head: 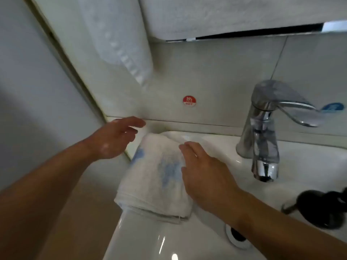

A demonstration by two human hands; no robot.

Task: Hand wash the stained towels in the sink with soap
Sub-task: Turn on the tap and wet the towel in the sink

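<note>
A folded white towel (150, 177) with blue stains lies on the left rim of the white sink (142, 241), partly hanging over the basin. My right hand (202, 169) rests flat on the towel's right side, fingers straight. My left hand (114, 137) hovers just left of the towel's far end, fingers relaxed and spread, holding nothing. No water runs from the chrome faucet (264, 132).
The drain (237, 235) shows in the basin beside my right forearm. A dark pump-like object (319, 209) sits on the sink's right rim. White towels (120, 38) hang on the wall above. A red HOT sticker (189, 101) marks the tiled wall.
</note>
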